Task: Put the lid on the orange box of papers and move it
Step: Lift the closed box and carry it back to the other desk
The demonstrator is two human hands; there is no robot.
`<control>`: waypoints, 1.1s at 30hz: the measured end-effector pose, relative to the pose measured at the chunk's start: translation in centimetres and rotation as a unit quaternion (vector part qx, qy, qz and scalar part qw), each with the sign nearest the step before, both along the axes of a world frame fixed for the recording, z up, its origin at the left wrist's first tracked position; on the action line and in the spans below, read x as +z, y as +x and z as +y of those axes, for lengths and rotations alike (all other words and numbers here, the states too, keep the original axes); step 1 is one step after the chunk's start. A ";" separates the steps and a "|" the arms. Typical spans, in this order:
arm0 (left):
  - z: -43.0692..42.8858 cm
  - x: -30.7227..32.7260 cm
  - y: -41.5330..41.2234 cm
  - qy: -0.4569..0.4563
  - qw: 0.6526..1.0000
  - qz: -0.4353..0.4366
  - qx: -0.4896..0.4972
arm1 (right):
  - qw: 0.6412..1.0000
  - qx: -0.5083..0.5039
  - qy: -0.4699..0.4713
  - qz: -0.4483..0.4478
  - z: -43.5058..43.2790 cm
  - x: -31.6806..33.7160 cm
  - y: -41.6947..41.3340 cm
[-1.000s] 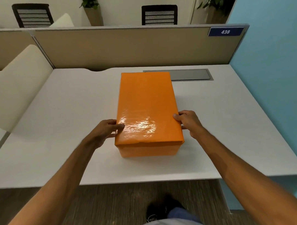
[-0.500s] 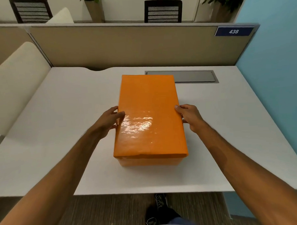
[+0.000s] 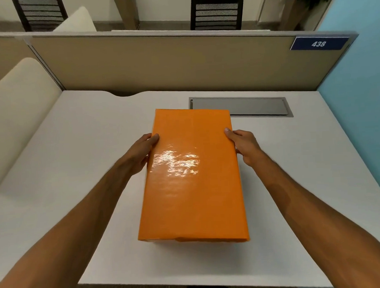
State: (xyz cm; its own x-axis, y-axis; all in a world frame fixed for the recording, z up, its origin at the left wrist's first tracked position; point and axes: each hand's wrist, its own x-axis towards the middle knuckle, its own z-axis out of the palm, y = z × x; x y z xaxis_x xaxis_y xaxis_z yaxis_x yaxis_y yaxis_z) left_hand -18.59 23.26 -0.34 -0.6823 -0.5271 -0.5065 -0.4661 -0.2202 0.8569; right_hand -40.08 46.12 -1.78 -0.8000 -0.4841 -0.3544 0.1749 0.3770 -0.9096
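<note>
Cream-coloured padding of a chair [image 3: 18, 119] stands at the far left, beside the white bench [image 3: 82, 169]. My left hand [image 3: 139, 152] presses flat against the left long side of the orange box [image 3: 192, 176], with the thumb resting on the top edge and the fingers hidden behind the side. The lid [image 3: 193, 143] is on the box, glossy, with a bright reflection near the middle. The box is in the middle of the bench, its long side pointing away from me. My right hand [image 3: 245, 146] grips the right long side in the same way, thumb on top. Behind the box, to the right, a grey metal flap [image 3: 259, 107] is set in the bench. A blue sign [image 3: 318, 43] with "438" hangs on the beige partition [image 3: 160, 63].
</note>
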 end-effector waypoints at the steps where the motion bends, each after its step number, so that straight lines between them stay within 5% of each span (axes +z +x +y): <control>1: -0.4 0.1 -0.4 -0.001 1.000 0.002 -0.002 | 1.000 0.001 -0.007 -0.006 -0.3 0.0 -0.4; 21: -2.0 -2.0 -2.5 -0.062 0.990 0.001 0.124 | 0.996 -0.065 0.053 0.016 -2.8 -0.6 -2.1; 33: 0.9 -0.3 -0.2 -0.079 0.994 -0.019 0.073 | 0.999 0.008 0.051 0.004 -0.1 0.0 1.3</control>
State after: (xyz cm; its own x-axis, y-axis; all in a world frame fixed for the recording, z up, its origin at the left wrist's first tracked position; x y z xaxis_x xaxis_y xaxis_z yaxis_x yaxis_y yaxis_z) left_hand -18.80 24.12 -0.69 -0.5756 -0.6937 -0.4330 -0.4714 -0.1512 0.8689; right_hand -38.81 45.98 -1.74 -0.7958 -0.4582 -0.3960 0.1613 0.4699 -0.8679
